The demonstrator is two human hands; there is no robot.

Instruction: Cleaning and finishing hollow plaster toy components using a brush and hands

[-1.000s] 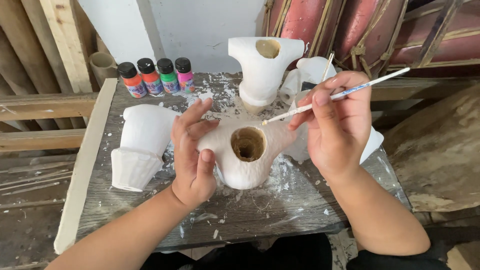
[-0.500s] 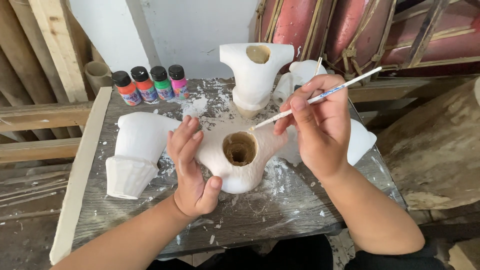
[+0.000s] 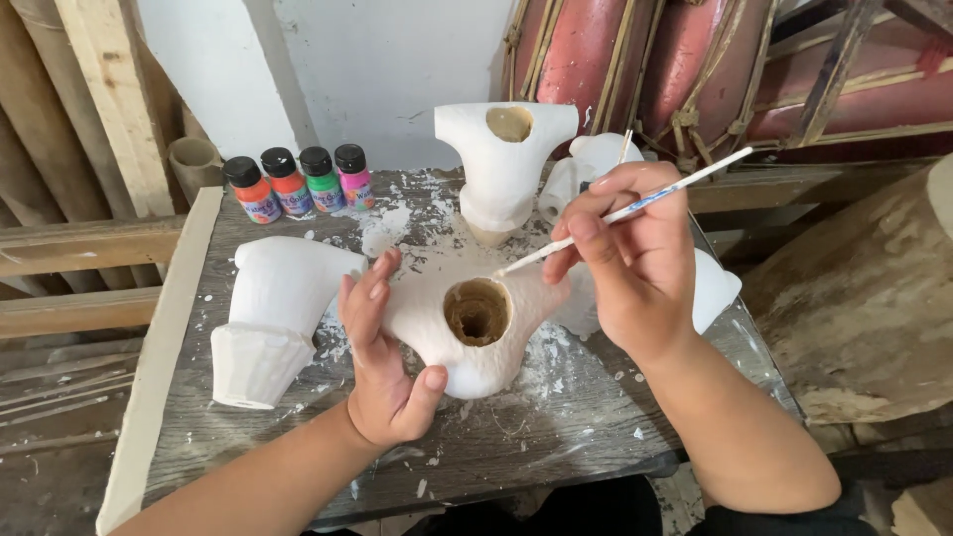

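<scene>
My right hand [image 3: 635,263] hides part of a white piece behind it, and my forearms run out of the bottom edge. The brush's [image 3: 635,206] tip meets the white carved piece [image 3: 476,333] at the middle of the paint-spattered surface [image 3: 556,417], just above its hollow brown opening; my right fingers pinch the brush's thin handle. My left hand [image 3: 382,357] cups the piece's left side, fingers spread. Another white piece [image 3: 273,318] lies on its side to the left, one [image 3: 504,164] stands upright behind. Four small paint bottles [image 3: 298,182] line the far left edge.
</scene>
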